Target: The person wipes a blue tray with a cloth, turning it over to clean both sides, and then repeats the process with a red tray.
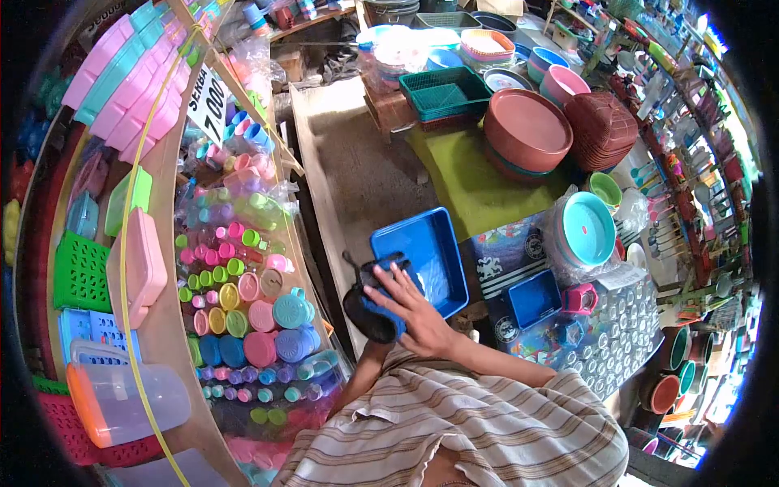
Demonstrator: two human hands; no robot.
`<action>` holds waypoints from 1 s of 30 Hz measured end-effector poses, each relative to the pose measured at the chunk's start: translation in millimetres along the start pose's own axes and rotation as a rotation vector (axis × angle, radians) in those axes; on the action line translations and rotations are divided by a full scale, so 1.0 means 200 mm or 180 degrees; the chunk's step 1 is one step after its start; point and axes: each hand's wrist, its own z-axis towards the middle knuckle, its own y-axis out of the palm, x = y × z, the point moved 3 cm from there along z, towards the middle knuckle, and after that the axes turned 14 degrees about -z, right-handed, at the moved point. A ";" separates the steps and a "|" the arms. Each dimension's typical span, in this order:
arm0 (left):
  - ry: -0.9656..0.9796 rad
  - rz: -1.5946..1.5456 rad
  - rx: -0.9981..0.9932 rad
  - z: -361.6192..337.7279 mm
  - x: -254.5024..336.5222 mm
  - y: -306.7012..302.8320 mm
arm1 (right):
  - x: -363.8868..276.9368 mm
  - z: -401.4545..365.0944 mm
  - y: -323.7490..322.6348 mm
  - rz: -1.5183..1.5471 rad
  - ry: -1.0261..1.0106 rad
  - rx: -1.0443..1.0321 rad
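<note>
My right hand (418,316) lies with its fingers stretched out over a dark black-and-blue item (367,312), whose kind I cannot make out. A thin black strap or loop sticks up from its far side. My left hand is hidden behind or under this item; only the left forearm (367,367) shows, reaching up to it from below. Just beyond the right fingertips is a blue rectangular plastic tray (449,268), partly covered by the hand and the dark item.
Rows of bottles and jars with coloured lids (260,345) line the left shelf. On the right, a smaller blue tray (533,299), wrapped turquoise basins (589,229) and brown tubs (527,126) stand on tables. A yellow cord (130,325) crosses the left side.
</note>
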 end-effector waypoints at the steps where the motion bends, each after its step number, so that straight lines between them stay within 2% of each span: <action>1: 0.0022 0.0059 0.0016 0.01 0.00 0.02 | 0.02 0.03 -0.01 -0.0094 0.0123 0.0068; 4: 0.0074 0.0104 0.0063 0.03 0.01 0.04 | 0.05 0.13 -0.05 -0.0351 0.0424 0.0795; 6: 0.0065 -0.0005 0.0103 0.03 0.01 0.05 | 0.05 0.15 -0.07 -0.0343 0.0490 0.0905; 13: -0.0215 -0.1411 -0.0014 0.03 0.11 -0.01 | -0.04 0.07 0.00 -0.0120 0.0145 -0.0289; 14: -0.0251 -0.1644 -0.0084 0.04 0.13 -0.02 | -0.06 0.05 0.00 0.0084 0.0170 -0.0360; 17: -0.0253 -0.2022 -0.0117 0.04 0.20 -0.01 | -0.03 0.01 0.02 -0.0200 0.0042 -0.0523; 19: -0.0270 -0.1927 0.0123 0.05 0.21 -0.02 | 0.02 -0.01 0.04 -0.0408 -0.0151 -0.0612; 21: -0.0570 -0.1592 0.0565 0.08 0.18 -0.07 | 0.06 -0.04 0.03 -0.0447 -0.0215 -0.0705; 23: -0.1522 -0.1759 0.0393 0.13 0.11 -0.22 | 0.09 -0.06 -0.01 -0.0498 -0.0346 -0.0875; 24: -0.1533 -0.1768 0.0404 0.13 0.12 -0.19 | 0.10 -0.07 -0.04 -0.0491 -0.0332 -0.0885; 26: -0.0973 -0.1014 0.1048 0.12 0.18 -0.13 | 0.13 -0.11 -0.09 -0.0713 -0.0531 -0.0973; 27: -0.0721 -0.0871 0.0809 0.12 0.20 -0.13 | 0.19 -0.13 -0.09 -0.0919 -0.0587 -0.0902; 28: -0.0735 -0.0877 0.0826 0.12 0.22 -0.10 | 0.22 -0.14 -0.14 -0.0919 -0.0537 -0.0996; 30: -0.0559 -0.0528 0.1116 0.10 0.29 -0.06 | 0.31 -0.16 -0.15 -0.1327 -0.0656 -0.1081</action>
